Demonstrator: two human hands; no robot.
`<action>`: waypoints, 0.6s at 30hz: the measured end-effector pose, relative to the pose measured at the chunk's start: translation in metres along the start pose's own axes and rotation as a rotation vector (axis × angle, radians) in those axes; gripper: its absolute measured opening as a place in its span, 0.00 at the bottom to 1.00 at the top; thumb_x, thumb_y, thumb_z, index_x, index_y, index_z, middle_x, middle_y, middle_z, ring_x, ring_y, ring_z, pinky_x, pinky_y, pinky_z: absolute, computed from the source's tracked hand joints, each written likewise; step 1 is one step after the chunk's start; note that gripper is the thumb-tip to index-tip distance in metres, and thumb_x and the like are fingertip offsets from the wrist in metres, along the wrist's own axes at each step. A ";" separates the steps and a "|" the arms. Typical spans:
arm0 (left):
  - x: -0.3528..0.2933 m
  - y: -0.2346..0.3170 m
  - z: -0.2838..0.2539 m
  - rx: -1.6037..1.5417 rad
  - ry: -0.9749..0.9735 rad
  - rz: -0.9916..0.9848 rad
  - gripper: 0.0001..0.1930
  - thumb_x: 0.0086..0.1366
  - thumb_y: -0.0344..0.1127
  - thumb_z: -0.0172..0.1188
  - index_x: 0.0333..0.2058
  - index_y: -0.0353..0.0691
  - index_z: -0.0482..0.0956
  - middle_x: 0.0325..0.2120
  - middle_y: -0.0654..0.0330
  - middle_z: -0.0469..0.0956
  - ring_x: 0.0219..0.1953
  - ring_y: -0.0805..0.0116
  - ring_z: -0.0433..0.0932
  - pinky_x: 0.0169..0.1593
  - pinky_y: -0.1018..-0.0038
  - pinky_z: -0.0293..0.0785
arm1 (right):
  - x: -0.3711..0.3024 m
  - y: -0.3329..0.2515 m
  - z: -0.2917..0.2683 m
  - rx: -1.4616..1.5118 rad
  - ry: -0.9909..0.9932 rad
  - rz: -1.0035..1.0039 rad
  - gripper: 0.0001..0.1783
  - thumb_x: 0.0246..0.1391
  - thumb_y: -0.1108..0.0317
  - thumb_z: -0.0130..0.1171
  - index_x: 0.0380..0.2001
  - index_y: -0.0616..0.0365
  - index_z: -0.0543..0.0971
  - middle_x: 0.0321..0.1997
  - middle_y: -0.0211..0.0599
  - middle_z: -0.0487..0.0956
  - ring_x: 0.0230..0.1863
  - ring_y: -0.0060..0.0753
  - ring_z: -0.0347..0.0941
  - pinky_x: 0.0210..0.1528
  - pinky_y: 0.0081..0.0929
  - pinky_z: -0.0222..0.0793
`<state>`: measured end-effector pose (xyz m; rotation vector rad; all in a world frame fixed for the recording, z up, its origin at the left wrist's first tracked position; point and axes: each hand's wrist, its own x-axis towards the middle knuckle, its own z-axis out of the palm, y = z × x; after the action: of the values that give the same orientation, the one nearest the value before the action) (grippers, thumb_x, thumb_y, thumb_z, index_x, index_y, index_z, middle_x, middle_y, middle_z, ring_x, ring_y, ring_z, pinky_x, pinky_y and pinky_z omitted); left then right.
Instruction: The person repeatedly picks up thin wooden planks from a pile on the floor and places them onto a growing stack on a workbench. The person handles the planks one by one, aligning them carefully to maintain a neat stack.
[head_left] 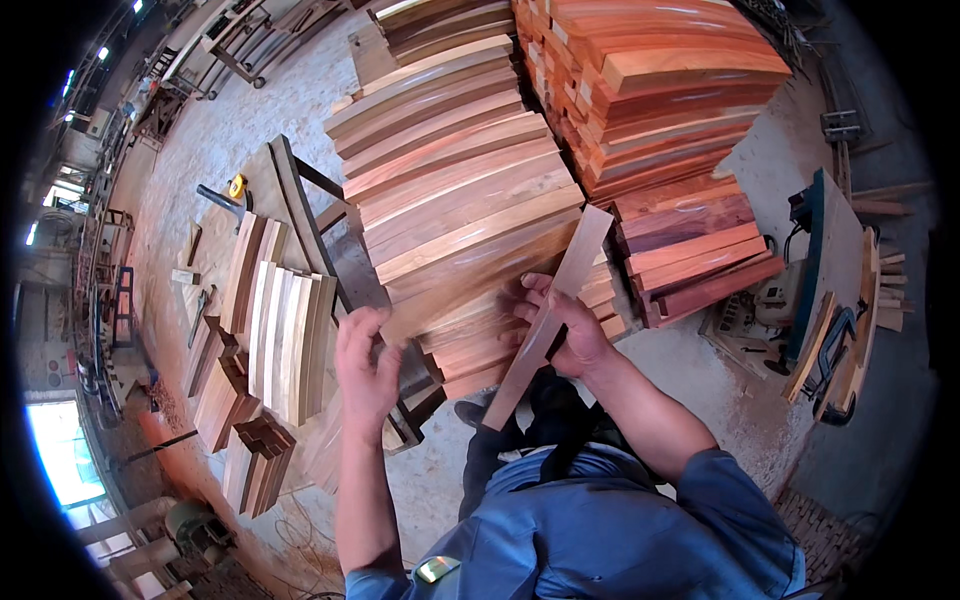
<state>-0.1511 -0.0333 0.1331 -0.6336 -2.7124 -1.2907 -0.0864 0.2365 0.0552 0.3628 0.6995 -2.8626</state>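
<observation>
My right hand is closed round a long, flat wooden slat, which slants from the stack down toward my body. Fingers and thumb lie on opposite sides of it. My left hand is raised, with its fingers curved and apart and nothing visible between them. Close to those fingers is the left end of a brown wooden slat, lying aslant on the near part of the pile. In front of me spreads a large stack of pale wooden slats, laid side by side in rows.
Reddish boards are piled high at the far right, with a lower reddish stack nearer. Left, a worktable bears a hammer, a yellow tape measure and bundled slats. A blue clamp sits on the right.
</observation>
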 end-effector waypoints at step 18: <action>-0.034 0.001 0.028 0.133 -0.169 0.114 0.23 0.53 0.33 0.67 0.48 0.35 0.73 0.46 0.46 0.76 0.48 0.44 0.75 0.51 0.59 0.73 | -0.038 -0.006 -0.025 -0.144 0.068 -0.223 0.30 0.56 0.53 0.59 0.59 0.55 0.69 0.60 0.41 0.69 0.62 0.46 0.66 0.63 0.50 0.65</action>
<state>-0.1167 -0.0228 0.1083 -0.9055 -2.8156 -1.0662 -0.0468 0.2575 0.0469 0.3853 1.0120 -2.9935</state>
